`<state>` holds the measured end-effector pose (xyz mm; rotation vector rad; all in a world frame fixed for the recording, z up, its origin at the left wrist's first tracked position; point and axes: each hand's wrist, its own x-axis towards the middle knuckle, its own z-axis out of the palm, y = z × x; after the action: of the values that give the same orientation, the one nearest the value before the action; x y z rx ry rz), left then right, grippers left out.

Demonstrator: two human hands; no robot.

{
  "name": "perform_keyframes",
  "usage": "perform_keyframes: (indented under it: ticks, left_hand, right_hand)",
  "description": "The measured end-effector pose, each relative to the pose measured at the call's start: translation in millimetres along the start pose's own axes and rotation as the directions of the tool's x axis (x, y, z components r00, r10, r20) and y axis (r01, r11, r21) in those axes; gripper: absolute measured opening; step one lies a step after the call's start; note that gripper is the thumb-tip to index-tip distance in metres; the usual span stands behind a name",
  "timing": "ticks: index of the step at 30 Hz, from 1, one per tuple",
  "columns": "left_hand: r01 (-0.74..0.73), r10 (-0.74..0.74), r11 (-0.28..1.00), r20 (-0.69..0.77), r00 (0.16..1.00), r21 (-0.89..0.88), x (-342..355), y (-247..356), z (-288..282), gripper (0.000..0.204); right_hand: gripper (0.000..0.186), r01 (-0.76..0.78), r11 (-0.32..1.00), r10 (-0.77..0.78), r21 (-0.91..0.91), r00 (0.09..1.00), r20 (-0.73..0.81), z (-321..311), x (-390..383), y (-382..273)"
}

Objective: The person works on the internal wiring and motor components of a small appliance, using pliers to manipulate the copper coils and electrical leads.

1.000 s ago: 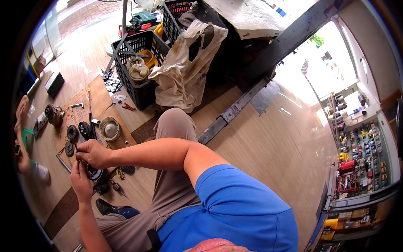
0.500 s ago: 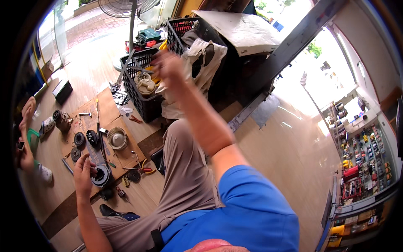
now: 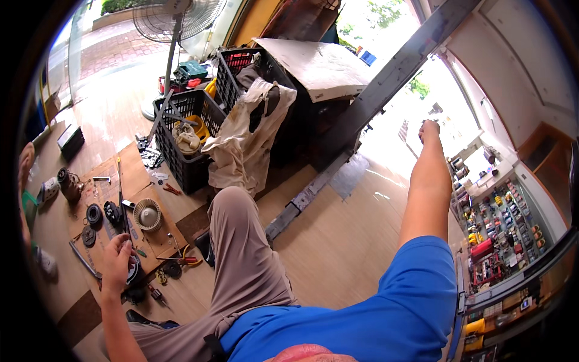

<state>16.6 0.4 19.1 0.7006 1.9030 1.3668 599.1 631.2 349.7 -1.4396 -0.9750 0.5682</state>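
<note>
My left hand [image 3: 116, 263] is closed on something I cannot make out, just above a round motor housing [image 3: 134, 271] that it partly hides. Around it on the cardboard [image 3: 132, 170] lie a pale fan wheel [image 3: 146, 215], dark round parts [image 3: 93, 215], a long screwdriver [image 3: 119, 181] and red-handled pliers [image 3: 192, 260]. Loose small parts [image 3: 158, 295] lie beside my leg. My right hand [image 3: 429, 128] is stretched far out to the right, beside the bright opening, with curled fingers; what they hold, if anything, is too small to make out.
Black crates [image 3: 181, 163] with a pale cloth [image 3: 241, 151] stand ahead, near a standing fan [image 3: 176, 18] and a white board [image 3: 313, 63]. A grey metal beam [image 3: 386, 78] crosses diagonally. Another person's bare foot [image 3: 25, 166] is at the left, stocked shelves [image 3: 500, 229] at the right.
My right hand has left my left hand, lifted forward over the crates and swung far right. My left hand has stayed low by the housing. The view has shifted slightly.
</note>
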Motion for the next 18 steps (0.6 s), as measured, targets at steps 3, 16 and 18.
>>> perform_keyframes:
  ticks: [3,16,18]
  left_hand:
    - [0.028,-0.028,0.999,0.021,0.999,-0.030,2,-2,4,0.028]
    - [0.016,-0.016,0.999,0.013,1.000,-0.039,-2,-15,2,0.031]
    - [0.015,-0.014,0.999,0.020,1.000,-0.045,-3,-15,1,0.031]
  right_hand:
    - [0.013,-0.016,0.998,0.013,-0.063,0.999,-0.039,-10,-17,1]
    - [0.014,0.012,0.990,-0.021,-0.138,0.998,-0.063,-30,19,15]
    - [0.012,-0.009,0.988,-0.007,-0.153,0.994,-0.105,-41,30,30]
